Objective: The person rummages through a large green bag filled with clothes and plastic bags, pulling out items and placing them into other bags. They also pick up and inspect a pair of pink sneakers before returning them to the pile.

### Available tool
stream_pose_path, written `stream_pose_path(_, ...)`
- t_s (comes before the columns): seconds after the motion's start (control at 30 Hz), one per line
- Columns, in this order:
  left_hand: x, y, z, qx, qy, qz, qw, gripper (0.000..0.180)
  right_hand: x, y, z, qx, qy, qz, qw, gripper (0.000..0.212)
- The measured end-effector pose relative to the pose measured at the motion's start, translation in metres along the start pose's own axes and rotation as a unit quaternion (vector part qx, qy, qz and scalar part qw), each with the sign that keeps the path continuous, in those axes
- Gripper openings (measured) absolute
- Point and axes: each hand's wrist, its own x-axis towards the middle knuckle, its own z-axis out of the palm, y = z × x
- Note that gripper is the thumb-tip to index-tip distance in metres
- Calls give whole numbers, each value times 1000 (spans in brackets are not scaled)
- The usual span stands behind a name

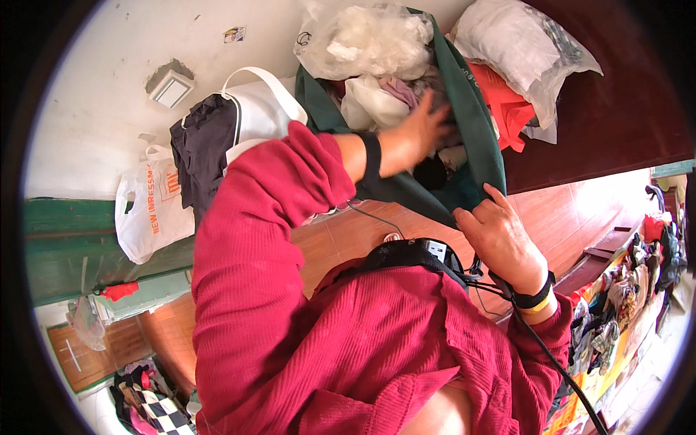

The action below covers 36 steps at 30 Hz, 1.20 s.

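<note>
A large dark green cloth bag (473,123) gapes in front of me, stuffed with bundled things. My left hand (417,139) reaches over its mouth, slightly blurred by motion, fingers spread with nothing seen in them. At the bag's near right edge, my right hand (502,235) pinches the green rim between thumb and fingers. Inside lie a white bundle (371,103) and a mauve cloth (399,91), close to my left hand. A clear plastic bag with whitish contents (370,40) rests at the far side of the opening. Deeper contents are in shadow.
To the left stand a white bag with a handle (264,109), a dark cloth (206,141) and a white plastic carrier bag (156,210). A stuffed white bag (511,43) sits on a red bag (500,101) at right. Piled clothes (616,304) lie farther right. A black cable (558,366) hangs by my right arm.
</note>
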Motion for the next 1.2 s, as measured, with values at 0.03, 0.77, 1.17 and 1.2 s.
stream_pose_path(0.03, -1, -16, 6, -24, -17, -6, 1000, 47, -1, 0, -2, 8, 12, -1, 1000, 16)
stream_pose_path(0.77, 27, 66, 36, -229, 180, 160, 943, 26, -18, -7, 1, 19, 9, 4, 1000, 9)
stream_pose_path(1.17, -27, -57, 14, -299, 90, 31, 949, 25, -23, 4, 4, 52, 31, 16, 998, 12)
stream_pose_path(1.2, -31, -62, 13, -323, 77, 18, 943, 27, -23, 4, 4, 51, 32, 12, 998, 12)
